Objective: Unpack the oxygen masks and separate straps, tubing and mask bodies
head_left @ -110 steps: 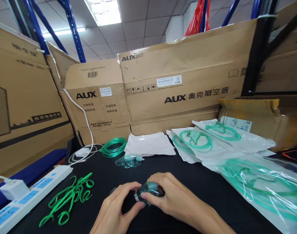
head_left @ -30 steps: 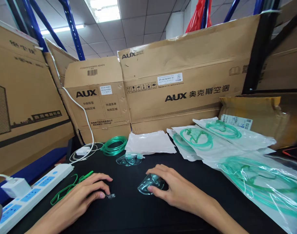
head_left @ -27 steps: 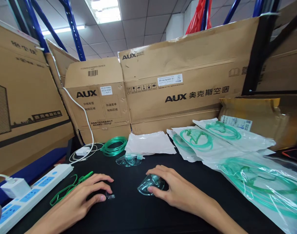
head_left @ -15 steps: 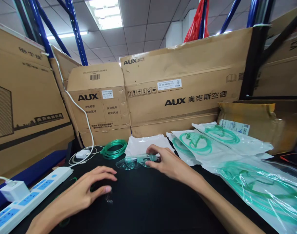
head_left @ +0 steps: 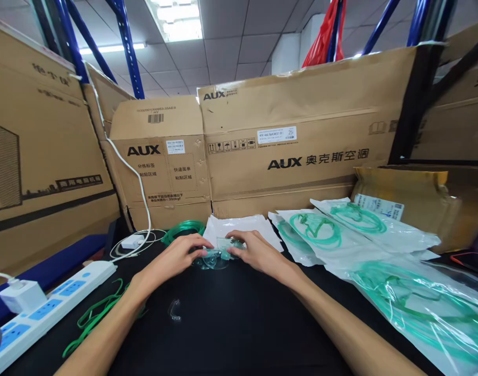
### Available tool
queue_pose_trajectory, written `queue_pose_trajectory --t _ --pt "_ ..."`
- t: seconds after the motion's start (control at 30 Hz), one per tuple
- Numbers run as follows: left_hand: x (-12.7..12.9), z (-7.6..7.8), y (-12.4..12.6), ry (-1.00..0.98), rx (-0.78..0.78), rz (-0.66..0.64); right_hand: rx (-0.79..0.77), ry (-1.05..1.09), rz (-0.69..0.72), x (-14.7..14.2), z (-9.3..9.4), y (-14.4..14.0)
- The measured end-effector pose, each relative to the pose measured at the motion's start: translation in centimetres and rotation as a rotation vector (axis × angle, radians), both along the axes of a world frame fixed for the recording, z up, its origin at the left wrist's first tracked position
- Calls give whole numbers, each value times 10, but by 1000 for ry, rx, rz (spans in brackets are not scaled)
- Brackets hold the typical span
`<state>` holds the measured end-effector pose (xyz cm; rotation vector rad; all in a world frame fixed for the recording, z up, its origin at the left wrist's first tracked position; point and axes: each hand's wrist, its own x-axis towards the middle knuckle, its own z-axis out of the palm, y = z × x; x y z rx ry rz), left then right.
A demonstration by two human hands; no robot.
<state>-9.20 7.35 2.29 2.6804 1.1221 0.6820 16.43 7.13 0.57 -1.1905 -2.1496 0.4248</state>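
At the far middle of the black tabletop, my right hand (head_left: 254,250) pinches a clear greenish plastic mask (head_left: 224,243) from the right. My left hand (head_left: 184,254) has its thumb and fingers closed at the left edge of similar clear mask pieces (head_left: 213,261), which lie low between both hands. My fingers partly hide the pieces, so their exact number is unclear. Behind them lies a white plastic bag (head_left: 258,224). A coil of green tubing (head_left: 186,227) rests just beyond my left hand. Nearer to me is a small clear plastic piece (head_left: 175,310).
Green straps (head_left: 90,313) lie beside my left forearm, next to a white power strip (head_left: 62,303) and white cable (head_left: 142,193). Several packets of green tubing (head_left: 419,308) cover the right side. Cardboard boxes (head_left: 309,125) wall off the back; a brown package (head_left: 403,193) stands at right.
My left hand has moved forward and right from above the near table to the mask pieces. The mask in my right hand has shifted slightly left, and the green straps are now uncovered.
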Motion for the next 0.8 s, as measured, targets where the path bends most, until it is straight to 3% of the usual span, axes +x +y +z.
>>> queue_pose_trajectory --t 0.6,0.8 --pt "-4 -6 1 -48 -20 -40 35 -135 31 1 -2 -10" --pt "-5 -8 5 -49 -17 -52 104 -237 107 -9 -5 -15"
